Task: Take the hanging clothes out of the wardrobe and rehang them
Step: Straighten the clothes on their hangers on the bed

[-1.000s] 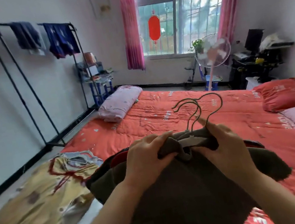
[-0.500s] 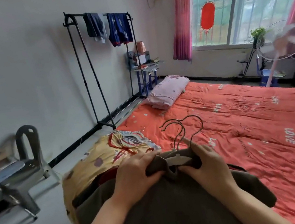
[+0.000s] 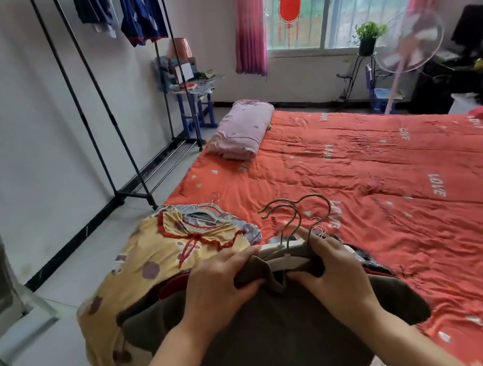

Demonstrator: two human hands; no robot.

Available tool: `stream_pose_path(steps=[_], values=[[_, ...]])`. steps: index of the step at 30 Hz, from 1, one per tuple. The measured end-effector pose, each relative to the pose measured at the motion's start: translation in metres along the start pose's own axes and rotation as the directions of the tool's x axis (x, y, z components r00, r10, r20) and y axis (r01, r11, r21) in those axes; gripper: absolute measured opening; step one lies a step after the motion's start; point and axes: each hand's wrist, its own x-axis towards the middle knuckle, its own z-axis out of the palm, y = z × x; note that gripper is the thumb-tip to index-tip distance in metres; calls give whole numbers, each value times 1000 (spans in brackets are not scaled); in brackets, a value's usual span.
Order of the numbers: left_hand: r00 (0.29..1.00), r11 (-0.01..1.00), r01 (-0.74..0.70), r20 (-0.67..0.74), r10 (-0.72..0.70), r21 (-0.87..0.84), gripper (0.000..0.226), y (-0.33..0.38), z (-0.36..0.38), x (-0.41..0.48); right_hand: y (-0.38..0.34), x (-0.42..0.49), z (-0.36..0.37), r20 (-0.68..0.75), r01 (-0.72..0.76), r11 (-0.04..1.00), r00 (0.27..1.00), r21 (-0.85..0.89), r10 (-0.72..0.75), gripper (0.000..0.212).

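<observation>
Bedroom with an orange-red bed (image 3: 364, 193) and a black clothes rack (image 3: 89, 96) by the left wall, a couple of dark blue clothes (image 3: 140, 10) hanging on it. Your left hand (image 3: 219, 286) and right hand (image 3: 337, 275) are both curled round the collar of a brown garment (image 3: 277, 338) over the bed's near end, wire hanger hooks (image 3: 297, 215) sticking up beside your right hand. A yellow patterned garment (image 3: 151, 263) lies just left of it

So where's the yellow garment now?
Head view, lower left: the yellow garment lies on the near corner of the red bedspread, left of the brown garment.
</observation>
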Motion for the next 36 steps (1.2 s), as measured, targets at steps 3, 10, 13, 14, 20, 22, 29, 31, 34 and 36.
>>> stream_pose_path(steps=[3, 10, 13, 14, 20, 22, 29, 31, 34, 36], values=[[999, 999, -30, 15, 31, -32, 52, -15, 5, 15, 1, 11, 6, -18, -12, 1000, 1000, -11, 12, 76], [998, 992, -34, 42, 40, -121, 52, -47, 38, 48, 31, 41, 27, 2, -76, 997, 997, -18, 76, 79], [998, 992, -30, 58, 37, -121, 53, -65, 61, 67, 55, 63, 45, 72, -130, 991, 989, 26, 128, 76], [997, 993, -24, 69, 32, -119, 54, -72, 71, 74, 65, 71, 53, 90, -143, 989, 986, 39, 139, 75], [990, 995, 7, 141, 7, -99, 54, -112, 133, 127, 136, 124, 98, 156, -215, 975, 966, 58, 204, 73], [985, 994, 13, 171, 6, -107, 53, -124, 157, 143, 160, 137, 110, 174, -245, 967, 958, 72, 230, 72], [959, 995, 19, 284, 8, -93, 52, -164, 228, 187, 226, 168, 151, 200, -354, 930, 923, 101, 329, 72], [952, 995, 18, 305, 12, -95, 49, -176, 247, 195, 243, 175, 164, 206, -375, 922, 913, 91, 351, 72], [938, 995, 27, 347, 9, -98, 48, -197, 279, 204, 270, 183, 185, 230, -400, 914, 898, 72, 375, 72], [930, 993, 38, 367, 4, -108, 48, -212, 302, 209, 289, 188, 201, 242, -417, 907, 886, 49, 395, 70]])
